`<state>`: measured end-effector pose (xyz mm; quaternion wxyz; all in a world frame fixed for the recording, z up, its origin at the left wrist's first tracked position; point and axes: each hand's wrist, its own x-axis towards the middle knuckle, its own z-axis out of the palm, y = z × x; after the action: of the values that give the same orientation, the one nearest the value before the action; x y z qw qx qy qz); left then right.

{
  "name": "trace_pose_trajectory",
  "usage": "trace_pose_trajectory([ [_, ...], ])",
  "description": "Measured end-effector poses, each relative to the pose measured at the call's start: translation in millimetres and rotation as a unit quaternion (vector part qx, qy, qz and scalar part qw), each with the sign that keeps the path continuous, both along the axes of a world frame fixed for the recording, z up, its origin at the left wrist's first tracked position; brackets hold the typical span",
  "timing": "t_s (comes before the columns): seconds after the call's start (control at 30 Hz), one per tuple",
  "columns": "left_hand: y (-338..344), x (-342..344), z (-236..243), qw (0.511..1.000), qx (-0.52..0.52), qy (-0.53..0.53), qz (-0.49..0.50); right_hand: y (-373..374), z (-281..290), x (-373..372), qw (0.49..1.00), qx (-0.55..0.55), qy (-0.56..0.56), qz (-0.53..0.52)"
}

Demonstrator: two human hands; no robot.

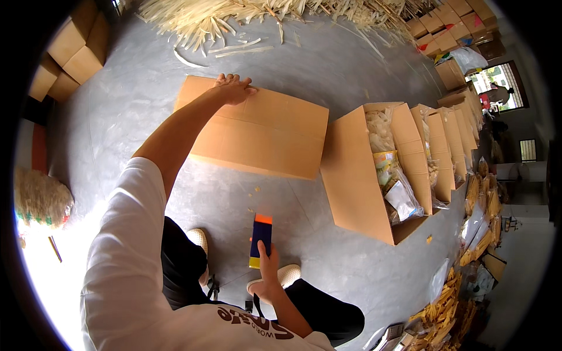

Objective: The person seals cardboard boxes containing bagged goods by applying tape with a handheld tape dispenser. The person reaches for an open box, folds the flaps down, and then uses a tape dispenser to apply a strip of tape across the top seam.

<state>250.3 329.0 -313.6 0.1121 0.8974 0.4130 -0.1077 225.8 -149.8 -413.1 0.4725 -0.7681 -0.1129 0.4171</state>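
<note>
Cardboard box under left grip, closure unclear, right grip clasping blue block, open carton holding bags

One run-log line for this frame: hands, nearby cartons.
left hand: on far edge of cardboard box | right hand: holding dark-blue block, orange and yellow ends | box's right: row of open cartons

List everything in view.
central carton: one, brown, centre
block: one, navy, orange and yellow, lower centre
open cartons: several, brown, right
packages: several, mostly clear, right
stacked cartons: several, brown, upper corners
pale strips: many, cream, top
loose pieces: many, yellowish, right
bundle: one, tan, left
windows: two, bright, right
floor: one, grey, throughout
distant person: one, blurred, right
shirt: one, white, bottom
trousers: one, black, bottom
shoes: two, cream, bottom
left hand: one, bare, on central carton
right hand: one, bare, holding block
</note>
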Motion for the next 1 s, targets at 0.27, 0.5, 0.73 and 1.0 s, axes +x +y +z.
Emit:
trace_pose_trajectory([
  [0.27, 6.7, 1.1, 2.4, 0.999, -0.034, 0.015, 0.018, 179.8, -22.8, 91.3, 0.978, -0.136, 0.151, 0.045],
  [0.5, 7.2, -0.8, 13.3, 0.994, -0.108, 0.020, -0.002, 50.4, -13.1, 26.6, 0.999, 0.027, 0.046, 0.003],
  [0.73, -91.0, -84.7, 4.9, 0.980, -0.178, -0.080, 0.038, -26.9, 141.1, 4.0, 0.876, 0.232, 0.364, -0.214],
  [1.0, -167.6, -129.0, 10.6, 0.979, -0.152, -0.137, -0.001, -27.3, 191.4, 30.1, 0.895, 0.369, 0.249, 0.020],
])
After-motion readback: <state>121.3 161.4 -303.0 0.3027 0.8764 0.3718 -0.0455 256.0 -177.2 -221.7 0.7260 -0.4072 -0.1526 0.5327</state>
